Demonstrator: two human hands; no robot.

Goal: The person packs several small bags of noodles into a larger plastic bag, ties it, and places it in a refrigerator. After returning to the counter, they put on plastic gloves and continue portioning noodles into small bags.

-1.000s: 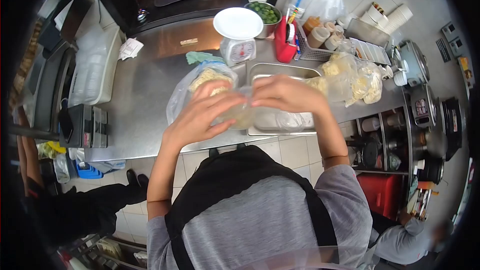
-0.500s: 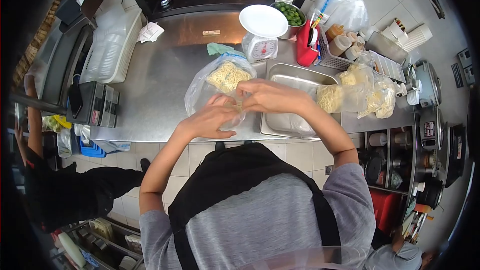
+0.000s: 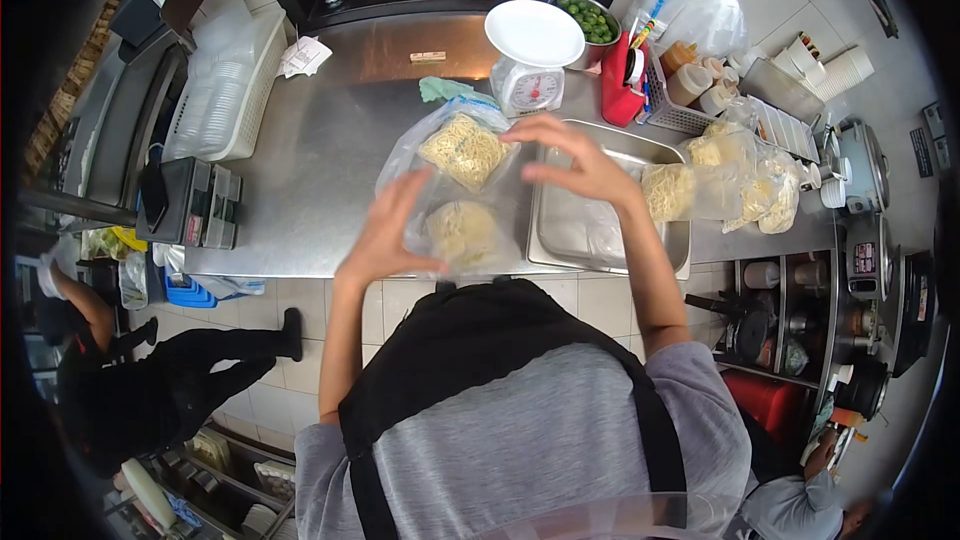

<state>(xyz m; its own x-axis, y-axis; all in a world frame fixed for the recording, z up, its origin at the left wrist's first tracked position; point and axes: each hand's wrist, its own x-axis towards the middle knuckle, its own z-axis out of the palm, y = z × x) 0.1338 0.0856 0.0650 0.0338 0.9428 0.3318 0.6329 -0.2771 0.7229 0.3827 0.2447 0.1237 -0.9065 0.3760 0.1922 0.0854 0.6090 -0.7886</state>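
Two clear bags of noodles lie on the steel counter. The farther noodle bag (image 3: 466, 152) rests on a larger clear plastic bag (image 3: 398, 162); the nearer noodle bag (image 3: 462, 234) sits close to the counter's front edge. My left hand (image 3: 386, 230) hovers at the left of the nearer bag, fingers spread and holding nothing. Over on the other side, my right hand (image 3: 572, 162) is raised with its fingers apart, between the farther bag and the metal tray (image 3: 545, 248). Nothing is in it either.
A kitchen scale (image 3: 530, 85) stands behind the bags, beside a bowl of green limes (image 3: 588, 20) and a red holder (image 3: 622, 90). More bagged noodles (image 3: 762, 195) lie at right. A white basket (image 3: 258, 80) of containers is at left. A person in black (image 3: 130, 380) stands lower left.
Both hands have come off the nearer noodle bag and moved apart, left hand leftward, right hand up and rightward. The nearer bag now shows fully. The person at left has shifted.
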